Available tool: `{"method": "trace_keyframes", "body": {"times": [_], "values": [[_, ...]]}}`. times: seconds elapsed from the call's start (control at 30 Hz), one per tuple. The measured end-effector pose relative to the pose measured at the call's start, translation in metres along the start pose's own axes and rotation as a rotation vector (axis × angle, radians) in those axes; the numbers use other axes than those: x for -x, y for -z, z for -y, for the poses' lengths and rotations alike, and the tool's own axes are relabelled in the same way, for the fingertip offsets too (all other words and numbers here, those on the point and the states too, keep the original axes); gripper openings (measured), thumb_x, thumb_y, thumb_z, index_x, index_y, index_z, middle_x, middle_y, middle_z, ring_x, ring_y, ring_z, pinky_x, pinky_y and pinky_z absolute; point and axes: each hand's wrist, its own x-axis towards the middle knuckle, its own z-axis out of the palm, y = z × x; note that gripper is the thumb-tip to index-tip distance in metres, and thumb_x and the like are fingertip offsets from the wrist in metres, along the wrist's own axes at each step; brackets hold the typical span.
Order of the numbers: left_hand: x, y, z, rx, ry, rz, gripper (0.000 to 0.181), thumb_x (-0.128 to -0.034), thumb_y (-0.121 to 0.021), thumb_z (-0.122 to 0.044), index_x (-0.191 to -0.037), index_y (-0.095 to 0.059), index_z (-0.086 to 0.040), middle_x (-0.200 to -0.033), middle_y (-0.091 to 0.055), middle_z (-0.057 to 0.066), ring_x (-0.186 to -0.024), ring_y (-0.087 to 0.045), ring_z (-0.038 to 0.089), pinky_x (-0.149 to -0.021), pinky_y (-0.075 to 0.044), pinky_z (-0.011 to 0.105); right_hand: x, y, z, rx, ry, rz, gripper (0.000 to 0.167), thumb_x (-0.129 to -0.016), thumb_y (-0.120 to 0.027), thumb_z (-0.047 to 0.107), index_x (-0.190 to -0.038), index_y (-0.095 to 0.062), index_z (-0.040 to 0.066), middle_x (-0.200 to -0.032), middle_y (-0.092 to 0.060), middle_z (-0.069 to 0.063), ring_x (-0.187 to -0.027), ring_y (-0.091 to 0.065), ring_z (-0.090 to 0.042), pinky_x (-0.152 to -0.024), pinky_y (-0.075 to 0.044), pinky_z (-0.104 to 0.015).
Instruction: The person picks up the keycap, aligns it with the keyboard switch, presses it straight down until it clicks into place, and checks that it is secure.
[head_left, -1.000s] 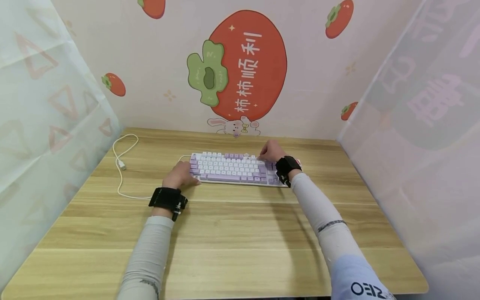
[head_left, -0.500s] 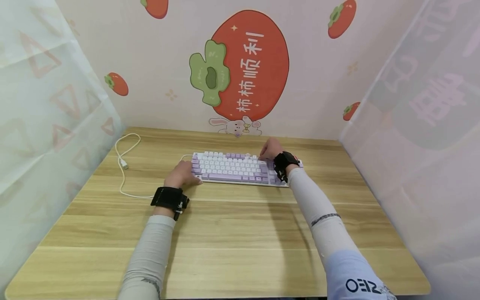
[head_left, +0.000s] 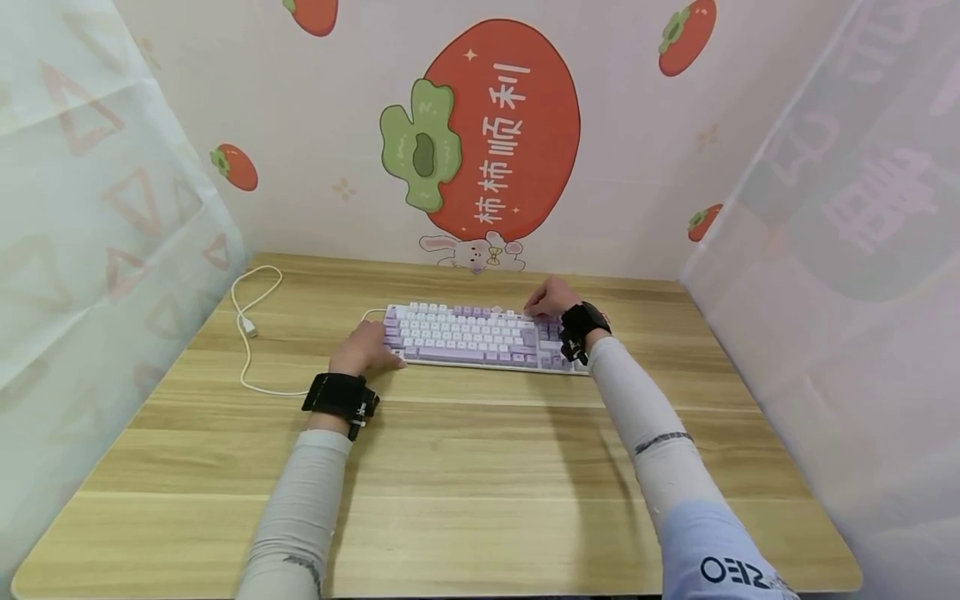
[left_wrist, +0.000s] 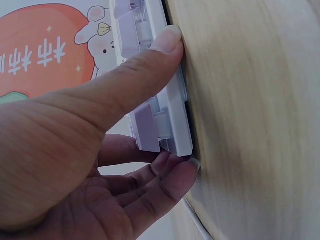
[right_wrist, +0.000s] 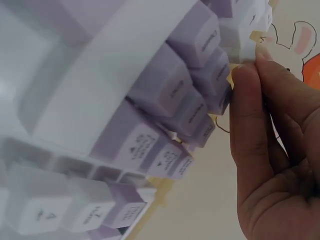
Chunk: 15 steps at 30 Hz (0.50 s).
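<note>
A white and purple keyboard (head_left: 465,335) lies on the wooden table. At its left end my left hand (head_left: 363,348) grips it. In the left wrist view the thumb (left_wrist: 150,62) presses on the front edge, while the other fingers (left_wrist: 162,192) curl round the end near the tabletop. My right hand (head_left: 553,297) is over the back edge, towards the right end of the keys. Seen from the right wrist, its thumb and forefinger tips meet at a white keycap (right_wrist: 241,52) and pinch it. Purple keycaps (right_wrist: 192,40) stand beside those fingers.
A white USB cable (head_left: 246,358) loops on the left of the table, its plug (head_left: 247,327) lying loose. Printed fabric walls stand behind and on both sides of the wooden table (head_left: 465,483).
My right hand has shifted a little to the right along the keyboard's back edge. The left hand keeps its hold on the left end; the head view has also shifted slightly.
</note>
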Motion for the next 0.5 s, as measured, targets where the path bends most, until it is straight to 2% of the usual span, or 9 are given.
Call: {"method": "trace_keyframes", "body": {"times": [0.17, 0.3, 0.37, 0.5], "values": [[0.000, -0.002, -0.003, 0.003, -0.003, 0.010, 0.059, -0.0807, -0.085, -0.025, -0.115, -0.057, 0.013, -0.106, -0.057, 0.021, -0.091, -0.052, 0.030, -0.086, -0.049, 0.045, 0.009, 0.001, -0.004, -0.032, -0.040, -0.023, 0.012, -0.087, -0.080, 0.011, -0.096, -0.081, 0.004, -0.091, -0.077, -0.008, -0.072, -0.061, -0.015, -0.064, -0.048, -0.025], [0.001, -0.001, -0.005, 0.013, -0.004, 0.006, 0.060, -0.0809, -0.085, -0.024, -0.117, -0.056, 0.014, -0.109, -0.057, 0.023, -0.093, -0.052, 0.031, -0.089, -0.049, 0.046, 0.011, 0.000, -0.002, -0.029, -0.027, -0.038, 0.012, -0.087, -0.079, 0.010, -0.096, -0.081, 0.003, -0.092, -0.077, -0.010, -0.075, -0.062, -0.017, -0.066, -0.049, -0.027], [0.001, 0.000, -0.004, 0.015, -0.002, -0.001, 0.060, -0.0810, -0.085, -0.024, -0.117, -0.056, 0.014, -0.109, -0.057, 0.023, -0.094, -0.052, 0.031, -0.089, -0.049, 0.047, 0.008, 0.000, -0.004, -0.034, -0.020, -0.048, 0.011, -0.086, -0.080, 0.011, -0.095, -0.082, 0.004, -0.091, -0.076, -0.009, -0.077, -0.062, -0.018, -0.068, -0.049, -0.027], [0.000, -0.001, -0.002, 0.014, -0.004, 0.003, 0.059, -0.0810, -0.085, -0.024, -0.116, -0.056, 0.014, -0.108, -0.056, 0.022, -0.094, -0.051, 0.031, -0.089, -0.048, 0.047, 0.001, 0.000, -0.014, -0.064, -0.069, -0.063, 0.007, -0.083, -0.084, 0.015, -0.085, -0.082, 0.009, -0.081, -0.072, -0.001, -0.076, -0.058, -0.018, -0.066, -0.047, -0.029]]}}
